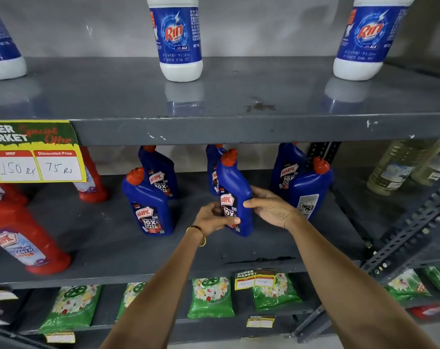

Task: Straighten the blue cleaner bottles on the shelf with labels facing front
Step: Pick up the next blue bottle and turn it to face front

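Blue plastic cleaner bottle with red cap [232, 195] stood mid-shelf on grey metal shelf [163, 248], label faced front, left hand [212, 219] and right hand [269, 206] closed around its sides, matching blue bottles [148, 205] flanked.

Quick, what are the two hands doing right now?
Left hand: closed on the blue bottle.
Right hand: closed on the same bottle.

Six blue Harpic bottles [232, 195] on the middle shelf, three red Harpic bottles [25, 238] at 9 o'clock, three white Rin bottles [180, 39] at 12, two pale oil bottles [395, 167] at 3, about seven green pouches [210, 297] at 6
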Available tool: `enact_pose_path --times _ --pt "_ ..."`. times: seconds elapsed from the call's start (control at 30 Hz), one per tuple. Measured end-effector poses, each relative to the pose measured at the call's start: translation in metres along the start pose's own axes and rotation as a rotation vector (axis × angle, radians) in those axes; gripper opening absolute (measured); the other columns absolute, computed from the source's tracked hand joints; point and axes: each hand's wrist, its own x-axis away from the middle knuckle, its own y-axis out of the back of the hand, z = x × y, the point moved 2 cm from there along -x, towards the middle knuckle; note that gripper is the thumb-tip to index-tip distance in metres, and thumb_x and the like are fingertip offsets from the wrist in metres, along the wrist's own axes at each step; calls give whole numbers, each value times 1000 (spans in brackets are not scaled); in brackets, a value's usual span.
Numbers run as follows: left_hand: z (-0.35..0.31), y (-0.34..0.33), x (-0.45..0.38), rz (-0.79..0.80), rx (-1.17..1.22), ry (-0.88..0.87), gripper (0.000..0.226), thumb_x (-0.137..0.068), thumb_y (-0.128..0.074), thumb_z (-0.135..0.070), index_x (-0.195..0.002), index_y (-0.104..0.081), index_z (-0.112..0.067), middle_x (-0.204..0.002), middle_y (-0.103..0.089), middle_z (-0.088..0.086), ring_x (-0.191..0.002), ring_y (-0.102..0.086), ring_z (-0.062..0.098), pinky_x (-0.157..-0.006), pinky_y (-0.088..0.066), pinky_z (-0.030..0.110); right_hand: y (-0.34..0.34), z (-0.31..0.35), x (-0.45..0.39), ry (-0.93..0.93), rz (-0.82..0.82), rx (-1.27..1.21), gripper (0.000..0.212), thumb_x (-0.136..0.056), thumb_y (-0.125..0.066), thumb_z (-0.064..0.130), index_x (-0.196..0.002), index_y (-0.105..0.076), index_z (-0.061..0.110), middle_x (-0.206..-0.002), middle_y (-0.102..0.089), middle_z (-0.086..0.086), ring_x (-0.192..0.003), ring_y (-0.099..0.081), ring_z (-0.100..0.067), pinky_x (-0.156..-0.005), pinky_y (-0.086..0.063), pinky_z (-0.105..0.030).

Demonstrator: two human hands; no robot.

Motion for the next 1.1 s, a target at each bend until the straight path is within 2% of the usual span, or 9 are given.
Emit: enact_pose_path --times 0.13,0.27,0.33,0.47,0.67,0.8,0.93,1.1 --pt "-2 -1 2 -311 -302 -42 71 -48 -89 -30 -103 -52 -8 -98 -62 2 -89 -60 20 -74 -53 32 5 -3 -3 -1 -67 56 54 -82 -57 -5 -133 -46 9 -123 -60 -9 -116 -56 -20 -88 -54 -24" --pt "-2 -6 9 -414 -351 -21 73 -46 -90 -29 -102 -48 -7 -109 -60 10 -93 -60 25 -70 -50 34 6 -11 -7 -14 -165 113 59 -79 -61 -7 -134 -44 8 -125 -59 -10 -119 -55 -22 -92 -51 -28" --pt "-1 -7 9 -425 -365 -3 74 -46 -90 -29 -102 -46 -7 -112 -59 12 -97 -60 28 -75 -51 38 4 -11 -8 -7 -182 141 60 -78 -62 -7 -134 -45 9 -125 -59 -9 -117 -56 -21 -91 -52 -28" --pt "4 -10 12 -430 -326 25 76 -46 -90 -30 -104 -47 -7 -114 -59 12 -100 -59 29 -82 -52 42 -4 -8 -9 -13 -169 183 60 -80 -60 -7 -134 -44 11 -120 -60 -4 -109 -59 -12 -86 -55 -22" --pt "12 -7 16 -427 -283 54 65 -58 -85 -26 -106 -48 -1 -115 -60 17 -102 -59 33 -84 -52 43 -6 -6 -5 -9 -219 240 59 -80 -60 -7 -134 -44 10 -121 -60 -6 -112 -58 -17 -92 -50 -28" --pt "19 -11 27 -478 -273 92 58 -69 -78 -28 -112 -51 0 -117 -63 16 -109 -58 33 -89 -47 39 -1 -11 3 -13 -414 278 56 -77 -64 -5 -130 -48 7 -128 -58 -13 -116 -56 -23 -99 -45 -35" --pt "28 -27 44 -487 -237 97 44 -75 -73 -28 -109 -56 -4 -111 -67 13 -108 -59 30 -89 -47 35 5 -29 23 -71 -570 321 42 -82 -63 4 -122 -56 6 -125 -61 -15 -113 -57 -23 -90 -44 -30" --pt "25 -66 51 -367 -342 22 34 -81 -66 -27 -103 -61 -2 -108 -68 20 -107 -58 38 -86 -47 38 28 -52 64 -69 -908 295 34 -83 -63 13 -117 -59 9 -122 -64 -15 -111 -59 -25 -96 -47 -35"
